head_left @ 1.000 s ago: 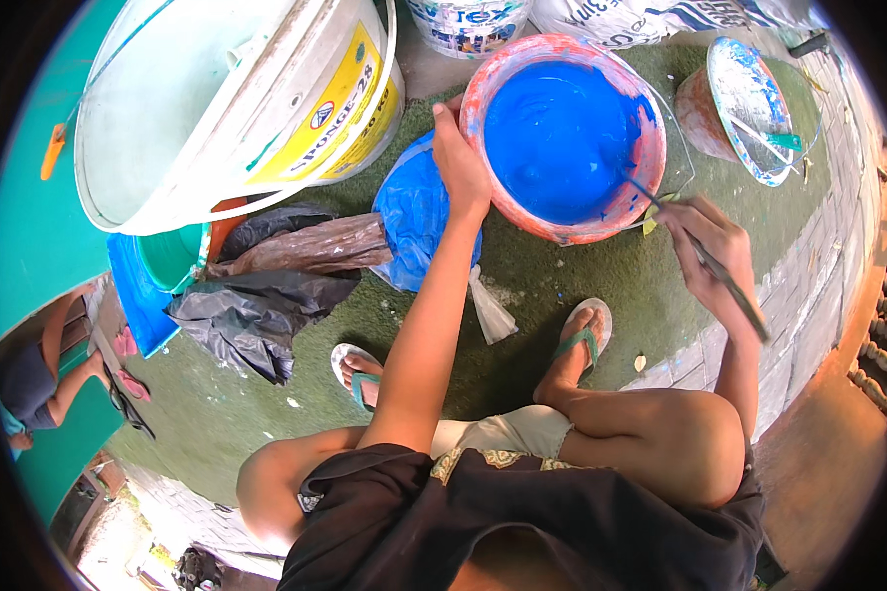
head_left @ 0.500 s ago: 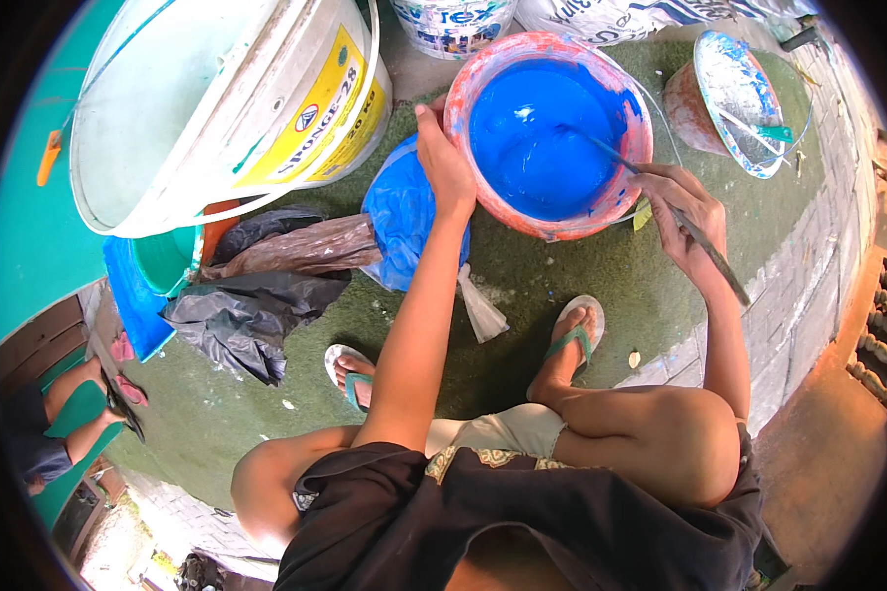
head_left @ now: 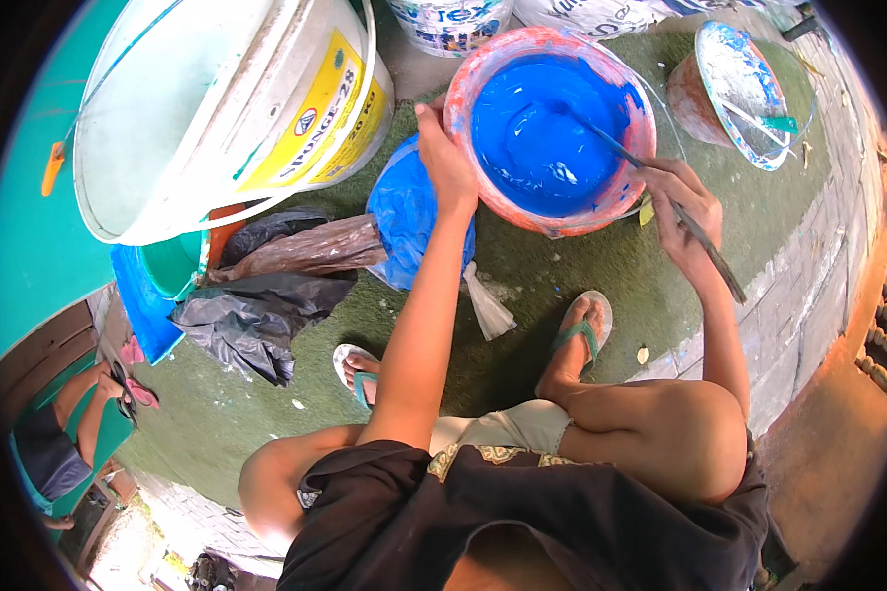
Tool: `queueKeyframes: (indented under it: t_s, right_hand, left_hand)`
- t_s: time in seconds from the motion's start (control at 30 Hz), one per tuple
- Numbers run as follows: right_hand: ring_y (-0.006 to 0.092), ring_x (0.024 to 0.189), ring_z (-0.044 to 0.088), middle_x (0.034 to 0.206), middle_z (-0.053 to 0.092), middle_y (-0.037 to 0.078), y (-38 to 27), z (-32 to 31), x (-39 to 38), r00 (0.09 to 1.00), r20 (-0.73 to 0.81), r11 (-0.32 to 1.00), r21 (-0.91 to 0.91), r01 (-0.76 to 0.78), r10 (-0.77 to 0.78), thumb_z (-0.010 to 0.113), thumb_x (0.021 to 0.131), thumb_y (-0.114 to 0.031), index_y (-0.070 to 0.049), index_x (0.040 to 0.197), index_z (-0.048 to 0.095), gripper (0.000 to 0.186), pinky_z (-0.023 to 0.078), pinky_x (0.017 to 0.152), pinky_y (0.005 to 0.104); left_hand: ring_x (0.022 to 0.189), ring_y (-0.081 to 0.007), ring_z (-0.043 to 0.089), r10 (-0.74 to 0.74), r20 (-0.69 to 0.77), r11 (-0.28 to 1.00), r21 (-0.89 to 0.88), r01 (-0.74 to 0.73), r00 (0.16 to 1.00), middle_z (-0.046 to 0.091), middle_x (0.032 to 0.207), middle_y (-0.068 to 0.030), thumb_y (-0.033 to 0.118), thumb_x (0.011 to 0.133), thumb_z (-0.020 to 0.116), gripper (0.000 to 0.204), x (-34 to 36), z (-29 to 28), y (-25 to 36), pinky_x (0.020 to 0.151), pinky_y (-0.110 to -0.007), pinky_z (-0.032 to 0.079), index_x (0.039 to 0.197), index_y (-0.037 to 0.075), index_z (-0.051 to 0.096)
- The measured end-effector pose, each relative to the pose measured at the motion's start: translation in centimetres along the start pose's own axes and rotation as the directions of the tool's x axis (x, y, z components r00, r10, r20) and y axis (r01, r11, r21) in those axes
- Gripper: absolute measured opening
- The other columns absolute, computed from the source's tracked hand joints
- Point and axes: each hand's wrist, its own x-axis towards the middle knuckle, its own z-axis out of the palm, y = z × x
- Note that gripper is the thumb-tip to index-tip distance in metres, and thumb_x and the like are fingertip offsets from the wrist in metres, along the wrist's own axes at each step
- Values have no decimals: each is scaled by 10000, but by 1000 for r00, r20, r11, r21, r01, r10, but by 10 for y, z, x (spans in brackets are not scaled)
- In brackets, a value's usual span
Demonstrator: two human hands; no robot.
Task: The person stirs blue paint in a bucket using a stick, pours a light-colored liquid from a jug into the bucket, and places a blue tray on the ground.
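Green, paint-flecked ground [head_left: 522, 261] spreads under everything. At left stands a large white bucket [head_left: 370, 148] with a yellow label, then a blue plastic bag [head_left: 396, 222]. The left hand [head_left: 448, 167] grips the left rim of a pinkish-red bucket [head_left: 552, 224] containing blue paint [head_left: 522, 167]. The right hand [head_left: 682, 202] is wrapped around a dark stick [head_left: 611, 141] dipping into it. Farther right sits 1 smaller paint-smeared bucket [head_left: 693, 103].

Both hands [head_left: 449, 169] forward, left arm [head_left: 416, 330] nearly straight, right fingers [head_left: 672, 181] in a curl.
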Motion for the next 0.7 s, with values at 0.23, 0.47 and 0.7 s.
queueKeyframes:
  t_s: [0.23, 0.47, 0.7]
  right_hand:
    - [157, 812, 664, 928, 707, 109, -5, -4, -23, 952, 131, 837, 453, -306, 277, 534, 971, 51, 19, 1018, 709, 184, 523, 720, 294]
    - [171, 861, 676, 1005, 717, 102, 7, 1, -13, 991, -53, 991, 62, -120, 123, 555, 983, 27, 14, 1055, 717, 178, 527, 747, 310]
    - [173, 890, 685, 995, 716, 105, 12, -2, -30, 964, 69, 879, 398, -262, 257, 572, 1008, -54, 18, 1039, 706, 155, 532, 788, 309]
  left_hand:
    - [1000, -204, 623, 23, -26, 998, 55, -22, 999, 685, 1094, -131, 430, 1106, 230, 615, -1, 1, -1, 945, -348, 472, 1163, -34, 630]
    - [1003, -206, 620, -28, -19, 999, -33, 28, 999, 679, 1104, -130, 440, 1109, 228, 619, -1, 2, 2, 951, -349, 469, 1159, -34, 623]
    - [1105, -228, 589, -18, 20, 998, 60, 16, 1000, 652, 1198, -132, 495, 1092, 214, 660, -1, -3, -1, 1029, -375, 431, 1236, -20, 600]
